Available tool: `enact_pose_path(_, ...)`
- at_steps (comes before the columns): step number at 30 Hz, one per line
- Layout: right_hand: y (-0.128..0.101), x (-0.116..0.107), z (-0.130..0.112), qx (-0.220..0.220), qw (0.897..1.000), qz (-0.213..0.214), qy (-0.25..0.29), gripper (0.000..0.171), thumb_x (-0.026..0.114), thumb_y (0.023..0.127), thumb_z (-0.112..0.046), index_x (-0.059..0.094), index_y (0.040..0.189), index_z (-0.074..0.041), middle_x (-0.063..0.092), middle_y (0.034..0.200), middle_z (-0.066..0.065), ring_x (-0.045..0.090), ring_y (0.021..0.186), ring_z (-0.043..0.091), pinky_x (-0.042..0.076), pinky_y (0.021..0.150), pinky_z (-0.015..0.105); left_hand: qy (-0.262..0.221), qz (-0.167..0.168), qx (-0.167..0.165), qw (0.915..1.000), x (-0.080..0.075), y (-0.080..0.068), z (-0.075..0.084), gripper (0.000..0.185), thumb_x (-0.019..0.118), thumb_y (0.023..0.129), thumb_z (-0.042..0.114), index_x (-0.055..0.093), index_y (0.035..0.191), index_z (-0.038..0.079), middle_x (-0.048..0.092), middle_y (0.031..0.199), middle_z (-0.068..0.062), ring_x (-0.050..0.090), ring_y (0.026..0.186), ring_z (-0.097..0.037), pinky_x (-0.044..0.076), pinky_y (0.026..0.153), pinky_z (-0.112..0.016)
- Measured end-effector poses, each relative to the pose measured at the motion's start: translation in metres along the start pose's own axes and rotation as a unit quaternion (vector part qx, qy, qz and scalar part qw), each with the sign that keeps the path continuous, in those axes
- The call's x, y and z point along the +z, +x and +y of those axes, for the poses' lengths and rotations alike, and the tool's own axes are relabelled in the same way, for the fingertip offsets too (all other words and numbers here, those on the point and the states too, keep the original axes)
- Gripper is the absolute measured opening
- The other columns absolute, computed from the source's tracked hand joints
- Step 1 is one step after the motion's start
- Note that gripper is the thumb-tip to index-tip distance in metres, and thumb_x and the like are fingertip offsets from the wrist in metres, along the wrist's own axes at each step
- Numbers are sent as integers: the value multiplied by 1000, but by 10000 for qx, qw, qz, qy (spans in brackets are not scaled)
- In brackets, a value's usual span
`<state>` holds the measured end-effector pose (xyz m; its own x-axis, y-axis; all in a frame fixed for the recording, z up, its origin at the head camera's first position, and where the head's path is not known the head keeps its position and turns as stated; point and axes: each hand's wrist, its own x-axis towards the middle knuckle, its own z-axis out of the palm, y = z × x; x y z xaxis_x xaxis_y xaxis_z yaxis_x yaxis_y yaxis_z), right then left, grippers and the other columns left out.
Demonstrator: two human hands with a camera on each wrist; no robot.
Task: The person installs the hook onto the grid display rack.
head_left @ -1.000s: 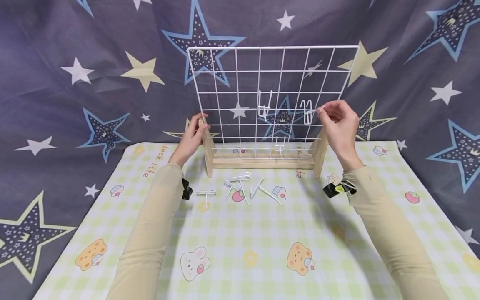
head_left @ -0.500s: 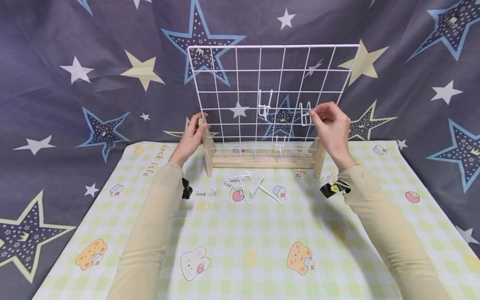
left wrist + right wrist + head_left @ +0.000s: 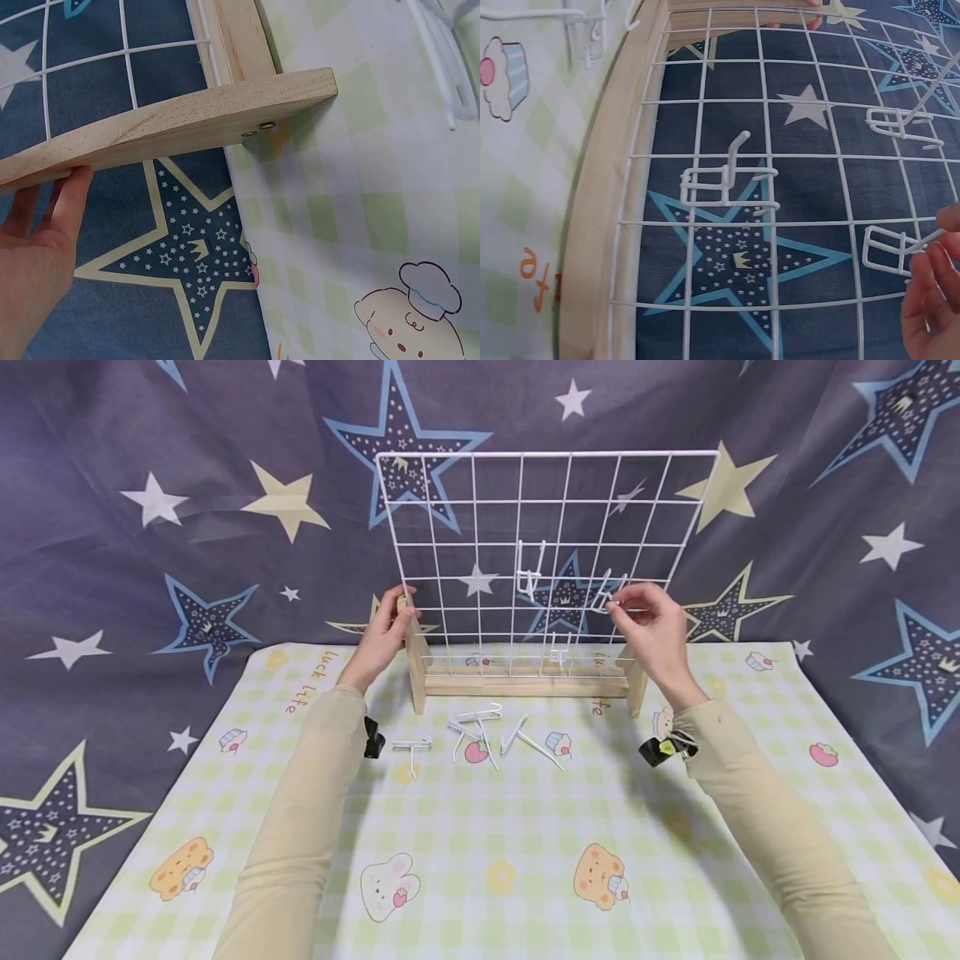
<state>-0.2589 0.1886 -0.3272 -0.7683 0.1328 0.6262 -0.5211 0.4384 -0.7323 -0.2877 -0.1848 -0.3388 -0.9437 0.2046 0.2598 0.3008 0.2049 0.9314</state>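
A white wire grid panel [image 3: 495,544] stands upright in a wooden base [image 3: 525,688]. My left hand [image 3: 381,635] grips the base's left side post [image 3: 187,124], thumb toward me and fingers round its outer side. With thumb and fingertips, my right hand [image 3: 654,628] pinches the prong of a white wire hook [image 3: 885,251]. That hook's looped back overlaps the right part of the grid and leans at a slant. Two similar hooks hang on the grid: an upper one [image 3: 528,578] near the middle and a lower one [image 3: 727,187] close to the base.
Several loose white hooks lie on the checked tablecloth in front of the base, among them a left one [image 3: 412,747] and a right one [image 3: 536,747]. A dark star-patterned curtain [image 3: 225,427] hangs close behind the grid.
My right hand has moved left and slightly down with the hook, which has gone from upright to slanted against the grid. The left hand stays on the post.
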Motion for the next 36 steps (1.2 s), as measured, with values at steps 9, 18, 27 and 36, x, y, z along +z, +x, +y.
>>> enact_pose_path(9, -11, -1, -20, 39, 9988, -378, 311, 16, 67, 83, 8, 65, 99, 13, 62, 98, 26, 56, 74, 4, 45, 66, 14, 59, 13, 12, 10000, -1, 3, -5, 41, 39, 105, 15, 32, 144, 3, 47, 124, -32, 47, 114, -41, 46, 88, -54)
enact_pose_path(18, -18, 0, -27, 167, 9973, -412, 582, 21, 66, 85, 9, 62, 104, 15, 60, 111, 26, 59, 78, 6, 47, 69, 18, 259, 162, 114, 9995, -6, 15, -33, 43, 41, 105, 26, 35, 145, 14, 51, 123, -24, 51, 109, -30, 49, 77, -35)
enact_pose_path(27, -33, 1, -14, 513, 9935, -773, 663, 32, 61, 87, 9, 51, 116, 12, 57, 115, 25, 60, 79, 7, 45, 62, 18, 42, 6, 44, 10000, -2, 7, -12, 41, 40, 105, 14, 32, 144, 3, 48, 123, -30, 46, 114, -43, 48, 83, -48)
enact_pose_path(36, -45, 11, -3, 542, 9905, -1004, 763, 25, 59, 85, 10, 53, 109, 15, 57, 110, 30, 62, 82, 20, 45, 58, 16, -33, -29, 10, 10000, -3, 7, -12, 41, 39, 105, 13, 31, 144, 2, 46, 124, -32, 45, 115, -45, 46, 86, -53)
